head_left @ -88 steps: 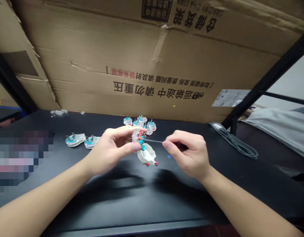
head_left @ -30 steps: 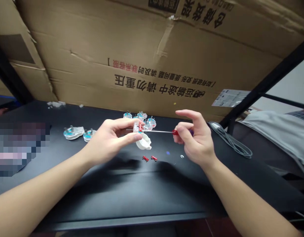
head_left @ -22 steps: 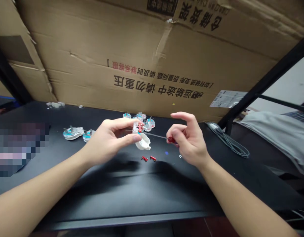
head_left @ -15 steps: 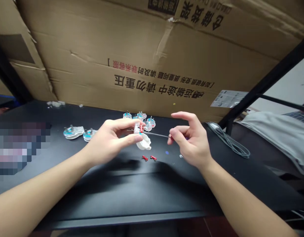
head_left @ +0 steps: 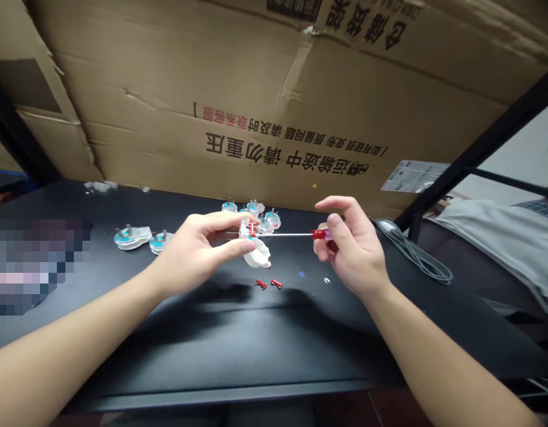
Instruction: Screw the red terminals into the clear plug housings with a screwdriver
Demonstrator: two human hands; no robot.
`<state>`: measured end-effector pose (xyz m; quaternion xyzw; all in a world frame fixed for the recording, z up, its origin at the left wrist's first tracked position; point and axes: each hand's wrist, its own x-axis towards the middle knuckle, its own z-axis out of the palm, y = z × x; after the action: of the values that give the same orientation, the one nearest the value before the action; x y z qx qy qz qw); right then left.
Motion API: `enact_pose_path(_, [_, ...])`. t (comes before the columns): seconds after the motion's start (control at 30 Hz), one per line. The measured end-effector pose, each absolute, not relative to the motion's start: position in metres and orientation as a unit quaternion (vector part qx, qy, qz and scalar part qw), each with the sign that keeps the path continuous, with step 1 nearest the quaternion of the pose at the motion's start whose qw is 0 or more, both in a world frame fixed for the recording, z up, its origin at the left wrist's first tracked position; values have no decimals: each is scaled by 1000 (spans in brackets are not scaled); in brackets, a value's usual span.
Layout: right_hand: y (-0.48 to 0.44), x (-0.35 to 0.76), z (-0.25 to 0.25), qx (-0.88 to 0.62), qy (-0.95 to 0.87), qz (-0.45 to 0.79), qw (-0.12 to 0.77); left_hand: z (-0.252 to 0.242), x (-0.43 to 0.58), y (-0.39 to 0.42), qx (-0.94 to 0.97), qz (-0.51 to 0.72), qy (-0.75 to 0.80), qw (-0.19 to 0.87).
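The left hand [head_left: 194, 255] grips a clear plastic plug with red parts [head_left: 246, 229] between thumb and fingers. The right hand [head_left: 351, 246] pinches a red-handled steel screwdriver [head_left: 285, 235], its shaft reaching the plug. Behind, a brown cardboard carton [head_left: 256, 101] reads, upside down, 请勿重压.

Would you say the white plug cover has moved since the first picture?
Yes: the white plug cover has risen, away from the red parts.

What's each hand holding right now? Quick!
Left hand: closed, holding a clear plug.
Right hand: closed, holding a red-handled screwdriver.
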<state>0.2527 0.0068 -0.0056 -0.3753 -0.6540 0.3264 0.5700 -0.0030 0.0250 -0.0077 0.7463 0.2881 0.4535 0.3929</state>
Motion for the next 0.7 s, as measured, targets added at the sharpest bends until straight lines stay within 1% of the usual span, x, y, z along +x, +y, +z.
enact_pose_path(0.1, [5,254,-6,-348,-686,292,569,-7,-3,25,734,466,295,397])
enact_pose_path(0.2, [3,253,-7,-313,-707,284,568,-5,-3,26,720,473,289,417])
enact_pose_path(0.37, [4,249,-10,-338,-697,291,561,-3,-4,25,705,482,281,438])
enact_pose_path(0.53, [5,250,-11,-315,-710,267,571,-3,-4,24,698,482,284,446])
enact_pose_path(0.7, [4,250,-11,-342,-707,277,554,-2,-4,23,696,482,291,446])
